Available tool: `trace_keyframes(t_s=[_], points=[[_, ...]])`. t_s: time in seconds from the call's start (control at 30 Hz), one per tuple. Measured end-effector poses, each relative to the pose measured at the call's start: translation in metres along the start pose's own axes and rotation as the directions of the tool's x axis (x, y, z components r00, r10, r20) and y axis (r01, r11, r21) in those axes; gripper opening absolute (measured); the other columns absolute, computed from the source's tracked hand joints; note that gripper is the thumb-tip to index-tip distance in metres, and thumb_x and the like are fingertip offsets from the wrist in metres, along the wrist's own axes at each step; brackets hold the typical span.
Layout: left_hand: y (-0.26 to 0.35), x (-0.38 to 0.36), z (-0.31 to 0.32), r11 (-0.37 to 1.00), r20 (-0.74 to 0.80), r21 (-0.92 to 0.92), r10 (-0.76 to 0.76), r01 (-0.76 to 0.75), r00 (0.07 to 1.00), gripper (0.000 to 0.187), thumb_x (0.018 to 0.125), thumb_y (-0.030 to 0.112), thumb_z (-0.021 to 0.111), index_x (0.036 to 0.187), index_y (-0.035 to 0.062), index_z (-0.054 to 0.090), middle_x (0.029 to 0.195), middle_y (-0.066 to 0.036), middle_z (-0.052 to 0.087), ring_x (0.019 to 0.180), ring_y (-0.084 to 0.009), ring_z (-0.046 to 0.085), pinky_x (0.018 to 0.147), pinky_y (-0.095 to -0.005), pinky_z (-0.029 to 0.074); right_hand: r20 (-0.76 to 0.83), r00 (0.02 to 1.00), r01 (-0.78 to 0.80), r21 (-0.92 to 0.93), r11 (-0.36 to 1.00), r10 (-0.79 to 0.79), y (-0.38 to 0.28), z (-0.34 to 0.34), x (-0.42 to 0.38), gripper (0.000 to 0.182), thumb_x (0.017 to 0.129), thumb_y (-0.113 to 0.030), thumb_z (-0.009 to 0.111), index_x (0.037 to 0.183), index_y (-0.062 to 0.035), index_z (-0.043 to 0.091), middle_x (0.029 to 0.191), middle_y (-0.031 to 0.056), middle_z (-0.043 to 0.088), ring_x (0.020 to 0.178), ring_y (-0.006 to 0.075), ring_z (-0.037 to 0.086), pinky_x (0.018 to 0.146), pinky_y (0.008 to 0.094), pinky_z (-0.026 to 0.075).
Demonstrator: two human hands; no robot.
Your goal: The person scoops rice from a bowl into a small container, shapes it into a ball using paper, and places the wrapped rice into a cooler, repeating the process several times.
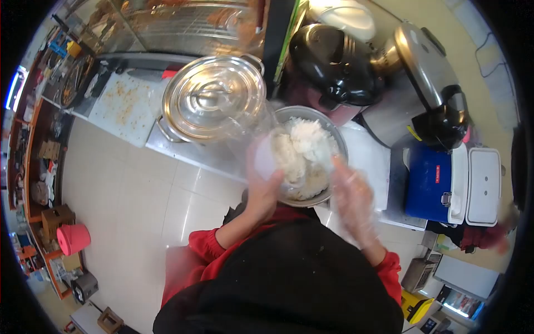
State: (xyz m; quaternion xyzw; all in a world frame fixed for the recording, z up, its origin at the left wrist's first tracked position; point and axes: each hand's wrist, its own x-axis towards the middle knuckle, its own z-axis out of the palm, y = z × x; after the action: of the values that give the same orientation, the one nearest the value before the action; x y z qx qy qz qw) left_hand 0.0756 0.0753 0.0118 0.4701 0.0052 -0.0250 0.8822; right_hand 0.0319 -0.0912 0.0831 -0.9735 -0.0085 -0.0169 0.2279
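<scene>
A round metal bowl (342,139) holds white rice (309,136) in front of my body. At its left side my left hand (266,186) is closed on a pale, whitish container (265,158), with clear plastic around it and rice at its right edge. My right hand (353,197), in a clear plastic glove, is at the bowl's right edge and smeared by motion. Its fingers point toward the rice, and whether they hold anything cannot be made out.
A lidded steel pot (214,100) stands left of the bowl, beside a crumb-covered white board (125,106). Behind the bowl is a black-lidded cooker (334,64). To the right are a large steel container (409,83) and a blue cooler (427,183) with its white lid open.
</scene>
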Motion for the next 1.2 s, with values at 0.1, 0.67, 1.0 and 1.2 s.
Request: trace_keyframes(t_s=[0.1, 0.67, 1.0, 1.2], points=[[-0.025, 0.012, 0.016, 0.999, -0.061, -0.033, -0.034, 0.032, 0.998, 0.067, 0.071, 0.019, 0.066, 0.128, 0.0041, 0.032, 0.124, -0.011, 0.037, 0.115, -0.0228, 0.037, 0.098, -0.0348, 0.029, -0.012, 1.000, 0.026, -0.167, 0.986, -0.028, -0.016, 0.022, -0.021, 0.068, 0.074, -0.009, 0.057, 0.135, -0.0109, 0.027, 0.083, 0.0120, 0.056, 0.071, 0.0285, 0.058, 0.058, 0.0377, 0.048], [0.017, 0.051, 0.023, 0.590, 0.481, -0.261, -0.607, 0.764, 0.632, 0.079, 0.079, 0.068, 0.033, 0.132, 0.0098, 0.033, 0.133, -0.010, 0.039, 0.121, -0.0262, 0.040, 0.098, -0.0492, 0.033, -0.005, 0.987, 0.140, -0.475, 0.869, -0.162, -0.020, -0.043, -0.009, 0.059, 0.074, -0.004, 0.051, 0.131, -0.0108, 0.038, 0.068, 0.0038, 0.048, 0.063, 0.0178, 0.053, 0.050, 0.0332, 0.045], [0.031, 0.047, 0.020, 0.573, 0.492, -0.352, -0.559, 0.740, 0.667, 0.068, 0.088, 0.060, 0.018, 0.131, 0.0097, 0.034, 0.130, -0.009, 0.042, 0.120, -0.0243, 0.041, 0.100, -0.0437, 0.032, -0.190, 0.971, 0.149, 0.027, 0.988, -0.142, 0.035, -0.051, 0.013, 0.031, 0.087, -0.019, 0.046, 0.113, -0.0034, 0.053, 0.089, 0.0053, 0.056, 0.078, 0.0147, 0.051, 0.069, 0.0278, 0.039], [0.019, 0.052, 0.007, 0.557, 0.552, -0.488, -0.399, 0.672, 0.732, 0.063, 0.090, 0.053, 0.023, 0.131, 0.0055, 0.034, 0.128, -0.011, 0.043, 0.119, -0.0239, 0.042, 0.100, -0.0402, 0.033, -0.127, 0.976, 0.202, 0.241, 0.949, -0.175, 0.026, 0.000, 0.007, 0.034, 0.087, -0.020, 0.047, 0.120, -0.0109, 0.053, 0.092, 0.0155, 0.060, 0.083, 0.0324, 0.056, 0.076, 0.0381, 0.044]])
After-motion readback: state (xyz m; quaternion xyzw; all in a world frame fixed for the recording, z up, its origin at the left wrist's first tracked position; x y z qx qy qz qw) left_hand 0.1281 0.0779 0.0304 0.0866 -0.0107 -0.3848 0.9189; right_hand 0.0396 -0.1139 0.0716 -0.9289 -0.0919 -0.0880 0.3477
